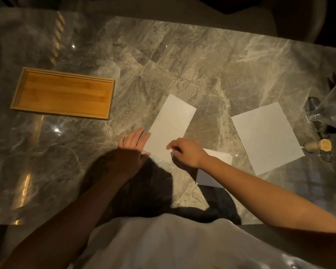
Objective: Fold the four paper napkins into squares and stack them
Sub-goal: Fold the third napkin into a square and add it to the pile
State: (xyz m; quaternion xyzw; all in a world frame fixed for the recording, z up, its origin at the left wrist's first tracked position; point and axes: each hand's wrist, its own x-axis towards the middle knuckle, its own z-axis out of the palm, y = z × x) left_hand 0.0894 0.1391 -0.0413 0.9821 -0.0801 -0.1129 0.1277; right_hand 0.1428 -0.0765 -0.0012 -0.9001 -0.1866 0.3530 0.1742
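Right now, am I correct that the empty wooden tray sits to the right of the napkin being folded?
Not quite: the head view shows the empty wooden tray to the left of the napkin being folded, not the right.

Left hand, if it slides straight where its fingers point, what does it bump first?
Most likely the long white napkin. The left hand lies flat, its fingers aimed up and right, tips already about at that napkin's left edge.
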